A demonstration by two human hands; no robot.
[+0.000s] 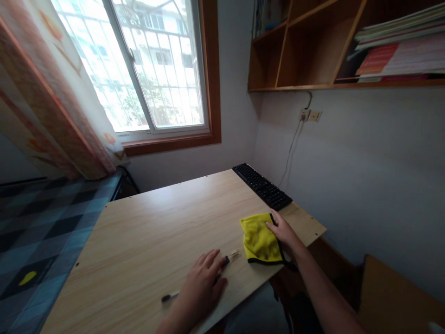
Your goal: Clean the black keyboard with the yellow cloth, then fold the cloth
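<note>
A yellow cloth (261, 237) with black edging lies near the right front of the wooden table (153, 232). My right hand (282, 230) grips its right side, with the thumb on top and the other fingers mostly hidden. My left hand (205, 283) rests palm down to the left of the cloth, fingers over a small dark-ended item (226, 260) that is partly covered. Pale bristles or tips (235, 254) show beside that item. A black-capped pen or marker (168, 297) lies left of my left wrist, its other end hidden under the arm.
Along the table's back right edge lies a black keyboard (262, 186). Wooden shelves (313, 46) with books hang above. A cable (290, 148) runs down the wall from a socket. At the left are a checkered bed cover (62, 227) and a curtain (59, 93).
</note>
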